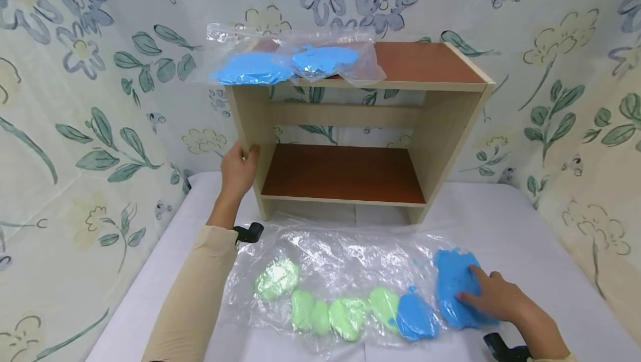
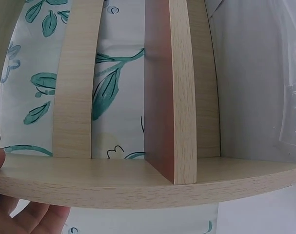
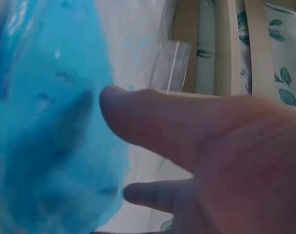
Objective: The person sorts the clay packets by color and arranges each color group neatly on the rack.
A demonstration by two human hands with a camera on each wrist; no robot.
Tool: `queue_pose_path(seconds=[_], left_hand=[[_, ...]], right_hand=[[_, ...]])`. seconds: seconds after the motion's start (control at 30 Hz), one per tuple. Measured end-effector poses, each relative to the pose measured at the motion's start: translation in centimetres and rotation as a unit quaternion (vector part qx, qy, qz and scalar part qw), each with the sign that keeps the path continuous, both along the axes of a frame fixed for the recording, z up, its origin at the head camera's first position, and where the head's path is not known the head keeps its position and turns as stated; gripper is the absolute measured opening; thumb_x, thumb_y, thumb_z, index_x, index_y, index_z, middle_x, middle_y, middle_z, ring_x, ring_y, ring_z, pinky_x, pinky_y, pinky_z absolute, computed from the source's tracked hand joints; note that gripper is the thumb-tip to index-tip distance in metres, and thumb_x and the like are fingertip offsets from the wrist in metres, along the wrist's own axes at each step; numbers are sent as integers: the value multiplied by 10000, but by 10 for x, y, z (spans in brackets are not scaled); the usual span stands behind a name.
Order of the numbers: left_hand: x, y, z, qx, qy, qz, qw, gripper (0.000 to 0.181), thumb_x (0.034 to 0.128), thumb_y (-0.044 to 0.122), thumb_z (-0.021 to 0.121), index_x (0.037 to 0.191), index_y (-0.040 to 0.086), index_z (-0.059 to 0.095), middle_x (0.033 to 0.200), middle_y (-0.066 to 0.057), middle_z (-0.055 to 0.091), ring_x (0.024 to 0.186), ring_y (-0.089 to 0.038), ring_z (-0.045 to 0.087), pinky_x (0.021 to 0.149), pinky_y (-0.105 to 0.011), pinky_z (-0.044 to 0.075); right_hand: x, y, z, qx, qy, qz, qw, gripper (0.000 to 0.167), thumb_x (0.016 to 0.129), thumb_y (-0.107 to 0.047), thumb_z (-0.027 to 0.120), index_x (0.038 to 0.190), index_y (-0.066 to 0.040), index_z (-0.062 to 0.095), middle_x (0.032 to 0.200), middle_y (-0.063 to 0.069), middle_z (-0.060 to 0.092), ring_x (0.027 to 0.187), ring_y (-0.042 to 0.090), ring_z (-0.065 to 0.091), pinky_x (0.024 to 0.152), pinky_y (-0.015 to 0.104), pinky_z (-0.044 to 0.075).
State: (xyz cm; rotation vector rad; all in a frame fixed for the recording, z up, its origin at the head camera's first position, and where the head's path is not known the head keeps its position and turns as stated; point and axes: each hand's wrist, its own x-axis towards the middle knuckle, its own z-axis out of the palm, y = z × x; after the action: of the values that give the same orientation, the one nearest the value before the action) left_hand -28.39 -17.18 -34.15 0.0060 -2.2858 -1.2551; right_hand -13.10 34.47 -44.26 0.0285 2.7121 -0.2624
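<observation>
A small wooden shelf unit (image 1: 345, 175) with brown boards and pale side panels stands on the white-covered table. My left hand (image 1: 239, 170) grips its left side panel (image 2: 138, 192), thumb on one face and fingers on the other. At the right, a clear bag of blue slime-like material (image 1: 458, 289) lies on the table. My right hand (image 1: 501, 295) touches that bag with fairly straight, spread fingers; in the right wrist view the thumb (image 3: 148, 109) meets the edge of the blue mass (image 3: 55, 126). Some of its fingertips are hidden.
A large clear plastic bag (image 1: 350, 251) lies before the shelf, with several green lumps (image 1: 277, 279) and another blue lump (image 1: 417, 315) in it or beneath it. Two clear bags of blue material (image 1: 255, 68) rest on the shelf's top. Floral cloth (image 1: 125, 145) hangs behind.
</observation>
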Motion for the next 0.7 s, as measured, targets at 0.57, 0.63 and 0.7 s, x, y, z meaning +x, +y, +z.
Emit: queue_pose_path(seconds=[0.57, 0.63, 0.7], left_hand=[[1, 0, -1, 45, -134, -144, 9998, 336, 998, 284, 530, 1224, 55, 625, 1264, -206, 671, 1180, -377, 629, 970, -535, 524], [1, 0, 0, 25, -161, -144, 9998, 340, 998, 287, 531, 1235, 60, 620, 1267, -206, 668, 1176, -380, 629, 960, -538, 528], [2, 0, 2, 12, -173, -134, 9998, 340, 995, 289, 536, 1236, 63, 619, 1261, -208, 669, 1163, -382, 631, 947, -540, 531]], right_hand=[[-8, 23, -19, -1791, 192, -1021, 9783, 918, 909, -389, 669, 1485, 96, 145, 997, 220, 626, 836, 204, 608, 721, 376, 531], [-8, 23, -19, -1969, 188, -1052, 9746, 913, 928, -402, 642, 1507, 65, 113, 1074, 296, 600, 890, 274, 625, 753, 414, 552], [-9, 23, -18, -2097, 211, -897, 9734, 864, 949, -394, 616, 1525, 27, 130, 1240, 378, 526, 1011, 430, 617, 809, 502, 572]])
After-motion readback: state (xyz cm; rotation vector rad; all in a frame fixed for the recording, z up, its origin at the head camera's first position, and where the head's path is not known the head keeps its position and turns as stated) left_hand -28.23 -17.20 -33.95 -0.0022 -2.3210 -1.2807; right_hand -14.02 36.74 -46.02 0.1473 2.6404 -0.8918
